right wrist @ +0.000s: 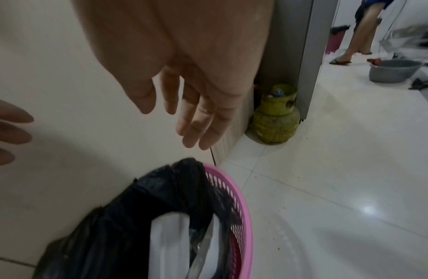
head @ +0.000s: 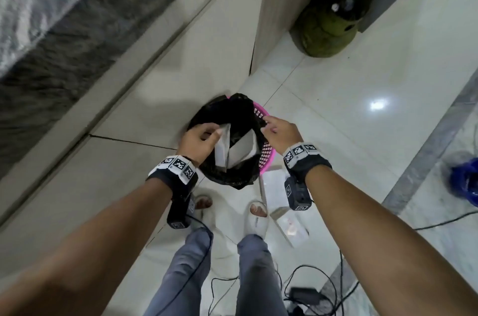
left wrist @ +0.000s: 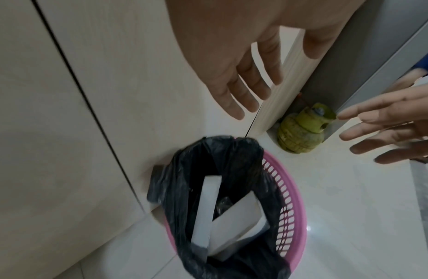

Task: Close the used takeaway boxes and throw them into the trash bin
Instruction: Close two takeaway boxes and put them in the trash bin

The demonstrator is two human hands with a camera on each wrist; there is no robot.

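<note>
Hovering my left hand (head: 199,141) and right hand (head: 280,134) over pink bin (left wrist: 292,203), both grips wide, fingers loose, holding nothing. Two white boxes (left wrist: 208,213) standing on edge inside black bag (left wrist: 184,179). More boxes (head: 274,186) lying on floor (head: 349,109), near right.

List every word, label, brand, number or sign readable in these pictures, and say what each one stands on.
No readable text in any view.
Wristbands on the left hand and right hand: black-and-white square marker patterns only, no letters or numbers.
Wrist cameras: the same kind of marker squares, no words.
Green gas cylinder: no legible marking.
White slipper: a thin dark line on the strap, too small to read.
White takeaway boxes in the pink bin: blank.
</note>
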